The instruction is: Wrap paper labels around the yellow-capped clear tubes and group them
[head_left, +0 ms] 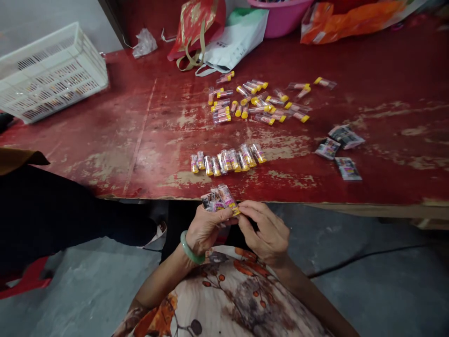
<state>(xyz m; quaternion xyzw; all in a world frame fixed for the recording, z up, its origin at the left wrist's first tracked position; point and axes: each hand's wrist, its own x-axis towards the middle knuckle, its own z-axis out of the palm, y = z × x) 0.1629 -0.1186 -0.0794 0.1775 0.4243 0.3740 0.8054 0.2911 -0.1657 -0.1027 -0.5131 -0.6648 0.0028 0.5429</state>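
Note:
At the table's front edge, my left hand [205, 229], with a green bangle on its wrist, is closed around several small printed stickers [209, 202]. Its thumb also presses on a small capped tube [227, 196] with a printed wrap and a yellow end. My right hand [264, 231] pinches that yellow end between thumb and fingers. Just beyond the hands lies a row of wrapped tubes [226, 160] with yellow caps. Farther back, clear tubes with yellow caps [259, 103] lie in a loose scatter. Small printed stacks [347, 168] rest on the right.
A white plastic crate [52, 70] stands at the left of the red table [168, 135]. Bags [233, 40], a pink basin [282, 18] and orange packaging [351, 21] line the back. Another person's dark-clothed leg [70, 206] is at my left.

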